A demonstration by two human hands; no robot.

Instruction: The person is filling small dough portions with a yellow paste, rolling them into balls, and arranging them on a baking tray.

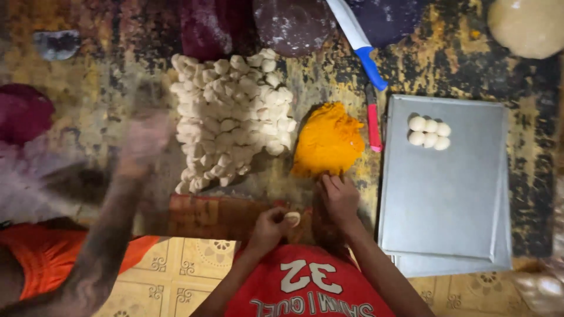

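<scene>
My left hand is closed around a small white dough piece at the near edge of the worn table. My right hand rests just beyond it, fingertips touching the near edge of a mound of orange filling. A large pile of small white dough pieces lies to the left of the mound. To the right sits a grey metal tray with several round dough balls in its far left corner.
Another person's blurred arm reaches in from the left toward the dough pile. A blue-handled knife and a red-handled tool lie between mound and tray. A big dough ball sits far right.
</scene>
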